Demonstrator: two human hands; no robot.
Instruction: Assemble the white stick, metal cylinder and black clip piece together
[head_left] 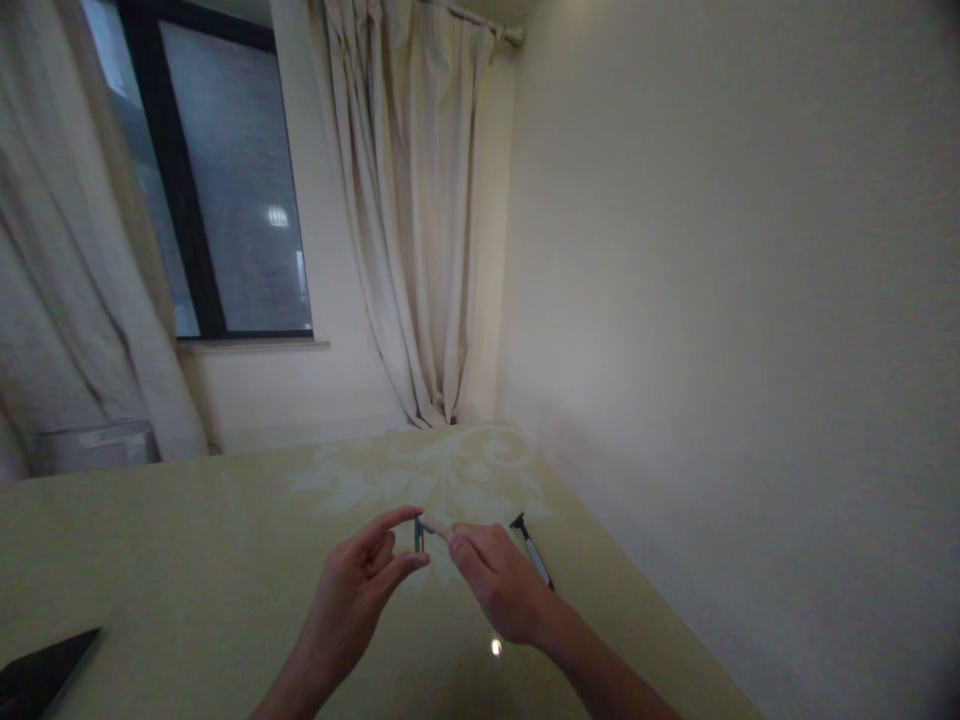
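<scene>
Left hand [361, 582]: thumb and forefinger parted, small green piece [418, 535] pinched between. Right hand [499, 582]: curled round pale slim stick [436, 526], tip at the piece. Dark-headed tool [535, 556] on table [225, 560], just right of that hand.

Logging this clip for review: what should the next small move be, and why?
Probably a gentle tug on the pale handle with the right hand: the left hand pinches the small green piece between thumb and finger, the handle appears to meet it, and whether they're joined is too small to tell.
</scene>
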